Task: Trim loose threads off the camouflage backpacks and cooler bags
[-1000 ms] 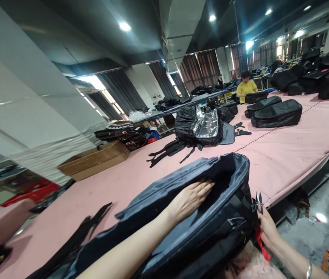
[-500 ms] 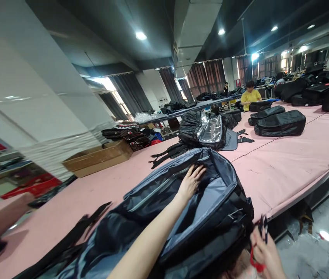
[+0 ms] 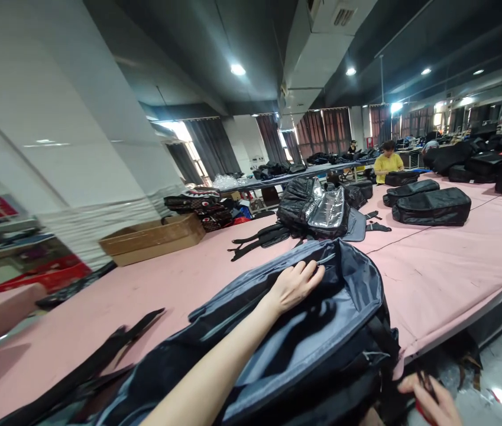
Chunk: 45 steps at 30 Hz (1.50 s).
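A large black backpack with a grey-blue lining lies opened on the pink-covered table in front of me. My left hand reaches into it, its fingers curled on the inner panel just below a short zipper. What the fingertips press on is partly hidden. Low at the right, beyond the bag's side and the table edge, my right hand is closed around small scissors. Their dark blades poke up past the fingers, and a bit of red shows under the hand.
Behind the backpack lies another black bag with a silver lining and loose straps. Black cases stand farther right. A cardboard box sits at the table's left edge. Across the table, a person in yellow handles a black case.
My left hand has gone from flat, spread fingers to curled ones on the inner panel. My right hand with the scissors has shifted lower and to the right. The view has tilted upward slightly.
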### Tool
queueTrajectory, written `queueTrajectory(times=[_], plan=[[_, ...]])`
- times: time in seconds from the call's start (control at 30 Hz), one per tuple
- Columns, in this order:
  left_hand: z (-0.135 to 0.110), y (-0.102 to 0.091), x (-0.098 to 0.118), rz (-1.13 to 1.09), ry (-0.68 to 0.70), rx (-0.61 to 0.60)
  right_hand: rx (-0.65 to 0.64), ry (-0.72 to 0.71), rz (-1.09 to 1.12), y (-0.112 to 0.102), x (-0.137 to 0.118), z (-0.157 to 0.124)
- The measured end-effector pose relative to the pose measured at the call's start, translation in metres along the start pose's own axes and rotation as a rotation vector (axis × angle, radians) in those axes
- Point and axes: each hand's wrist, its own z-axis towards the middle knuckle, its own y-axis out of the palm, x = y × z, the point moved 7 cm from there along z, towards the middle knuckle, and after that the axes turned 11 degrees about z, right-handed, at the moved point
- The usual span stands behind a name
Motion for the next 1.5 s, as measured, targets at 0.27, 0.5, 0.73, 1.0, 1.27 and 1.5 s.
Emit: queueTrajectory(times=[0.27, 0.5, 0.73, 1.0, 1.27, 1.5], plan=[[0.043, -0.01, 0.007, -0.004, 0.063, -0.031, -0.049, -0.371, -0.359, 0.005, -0.157, 0.133], [0.035, -0.026, 0.011, -0.012, 0.084, 0.001, -0.418, -0.541, -0.776, 0.15, -0.234, 0.19], [0.029, -0.045, 0.012, -0.039, 0.047, 0.113, -0.524, -0.592, -1.039, 0.212, -0.228, 0.178], [0.057, -0.035, 0.031, -0.112, -0.137, -0.05, -0.422, -0.566, -1.069, 0.197, -0.217, 0.177], [-0.008, -0.027, 0.008, -0.171, -0.248, -0.369, -0.396, -0.509, -1.183, 0.198, -0.201, 0.215], [-0.122, -0.044, -0.034, -0.19, -0.339, -0.659, -0.354, -0.486, -1.261, 0.195, -0.202, 0.222]])
